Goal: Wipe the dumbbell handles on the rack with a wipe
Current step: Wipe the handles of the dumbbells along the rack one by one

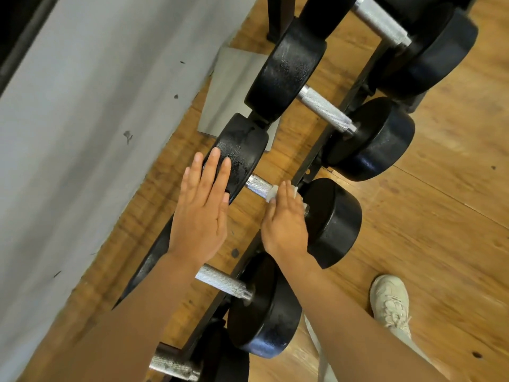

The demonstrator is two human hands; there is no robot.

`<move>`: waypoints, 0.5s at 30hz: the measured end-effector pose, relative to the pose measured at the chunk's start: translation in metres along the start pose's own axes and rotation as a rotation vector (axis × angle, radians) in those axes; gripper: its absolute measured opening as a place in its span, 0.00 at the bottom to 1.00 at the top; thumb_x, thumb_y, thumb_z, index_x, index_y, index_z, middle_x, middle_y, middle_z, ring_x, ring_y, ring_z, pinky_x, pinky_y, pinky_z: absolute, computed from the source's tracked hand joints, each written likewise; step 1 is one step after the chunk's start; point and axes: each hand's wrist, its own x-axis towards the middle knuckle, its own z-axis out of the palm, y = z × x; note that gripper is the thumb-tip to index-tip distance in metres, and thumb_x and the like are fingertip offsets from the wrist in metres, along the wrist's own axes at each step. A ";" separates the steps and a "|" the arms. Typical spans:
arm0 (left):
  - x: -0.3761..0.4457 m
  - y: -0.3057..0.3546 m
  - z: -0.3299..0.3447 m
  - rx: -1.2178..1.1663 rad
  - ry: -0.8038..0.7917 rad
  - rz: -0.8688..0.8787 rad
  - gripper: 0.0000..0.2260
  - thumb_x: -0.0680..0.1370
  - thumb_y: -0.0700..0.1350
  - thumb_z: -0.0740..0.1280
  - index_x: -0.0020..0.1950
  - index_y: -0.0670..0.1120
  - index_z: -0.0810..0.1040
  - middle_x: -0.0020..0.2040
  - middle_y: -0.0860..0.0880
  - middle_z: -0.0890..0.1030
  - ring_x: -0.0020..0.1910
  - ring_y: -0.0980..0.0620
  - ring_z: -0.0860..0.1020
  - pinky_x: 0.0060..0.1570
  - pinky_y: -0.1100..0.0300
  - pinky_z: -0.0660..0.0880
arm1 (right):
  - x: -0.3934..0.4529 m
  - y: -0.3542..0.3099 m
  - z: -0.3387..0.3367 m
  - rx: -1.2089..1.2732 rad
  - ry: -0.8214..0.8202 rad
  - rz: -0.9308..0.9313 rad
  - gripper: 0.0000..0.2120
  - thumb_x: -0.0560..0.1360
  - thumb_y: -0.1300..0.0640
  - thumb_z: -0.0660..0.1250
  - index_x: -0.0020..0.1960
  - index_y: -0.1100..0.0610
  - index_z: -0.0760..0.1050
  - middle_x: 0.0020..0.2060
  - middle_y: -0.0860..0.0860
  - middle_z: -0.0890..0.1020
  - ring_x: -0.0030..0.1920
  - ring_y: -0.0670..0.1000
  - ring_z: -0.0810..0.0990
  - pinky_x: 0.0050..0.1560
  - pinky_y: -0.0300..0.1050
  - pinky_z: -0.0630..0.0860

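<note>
Two hands at work on one dumbbell handle [259,186]: right hand [285,219] curled over it, grip clamped on white wipe [271,194] against the knurled steel, near the outer weight end. Left hand [201,208], fingers straight and apart, resting flat on inner weight head [242,150], steadying. Mid-wipe, probably. Next: slide wipe toward the left hand, then on to the neighbouring handle [325,110]. No readable brands or writing.

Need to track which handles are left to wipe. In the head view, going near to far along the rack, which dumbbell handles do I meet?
Scuffed handle at the bottom edge → bare knurled handle → handle with the right hand and wipe on it, left hand resting flat on its weight → bare handle → farthest handle.
</note>
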 end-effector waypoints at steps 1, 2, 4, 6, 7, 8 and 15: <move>0.000 0.000 0.000 0.004 0.000 0.000 0.24 0.85 0.43 0.50 0.80 0.43 0.49 0.80 0.48 0.47 0.80 0.48 0.42 0.78 0.53 0.41 | 0.002 -0.005 0.002 0.009 0.004 0.008 0.24 0.85 0.55 0.48 0.79 0.60 0.50 0.79 0.53 0.52 0.79 0.53 0.46 0.77 0.43 0.39; 0.000 0.000 0.000 0.007 0.000 -0.001 0.24 0.85 0.43 0.50 0.80 0.43 0.49 0.80 0.48 0.47 0.80 0.48 0.42 0.78 0.53 0.41 | 0.004 -0.011 0.005 0.031 0.001 -0.002 0.24 0.85 0.55 0.47 0.79 0.60 0.51 0.79 0.53 0.53 0.79 0.53 0.45 0.77 0.43 0.39; 0.000 0.000 0.000 0.011 -0.001 0.000 0.24 0.85 0.43 0.50 0.80 0.43 0.49 0.80 0.48 0.47 0.80 0.48 0.42 0.78 0.52 0.41 | 0.009 -0.020 0.010 0.086 -0.004 -0.098 0.23 0.85 0.56 0.48 0.78 0.60 0.54 0.78 0.53 0.55 0.79 0.51 0.46 0.77 0.43 0.39; 0.000 0.000 0.000 0.018 -0.003 0.004 0.24 0.85 0.44 0.50 0.81 0.43 0.49 0.80 0.48 0.47 0.80 0.47 0.42 0.78 0.52 0.42 | 0.017 -0.026 0.010 0.118 -0.019 -0.207 0.23 0.85 0.56 0.49 0.78 0.60 0.56 0.78 0.53 0.57 0.78 0.50 0.48 0.78 0.45 0.41; 0.000 0.000 0.000 0.021 -0.004 0.004 0.24 0.85 0.44 0.49 0.81 0.44 0.49 0.80 0.48 0.47 0.80 0.47 0.42 0.78 0.52 0.42 | 0.019 -0.026 0.010 0.117 -0.029 -0.252 0.23 0.85 0.56 0.48 0.78 0.59 0.57 0.78 0.53 0.58 0.78 0.50 0.49 0.78 0.48 0.43; 0.000 0.000 0.000 0.022 -0.006 0.002 0.24 0.85 0.44 0.49 0.81 0.44 0.48 0.80 0.48 0.46 0.80 0.47 0.42 0.78 0.52 0.42 | 0.018 -0.022 0.011 0.101 -0.037 -0.284 0.23 0.84 0.56 0.48 0.78 0.59 0.57 0.78 0.52 0.59 0.78 0.49 0.49 0.78 0.49 0.45; -0.001 0.000 0.001 0.012 0.000 0.009 0.24 0.85 0.44 0.50 0.80 0.44 0.47 0.80 0.48 0.46 0.80 0.47 0.43 0.78 0.51 0.43 | -0.004 -0.005 0.012 -0.042 0.083 0.021 0.24 0.85 0.53 0.45 0.79 0.57 0.53 0.78 0.51 0.56 0.79 0.54 0.48 0.78 0.49 0.44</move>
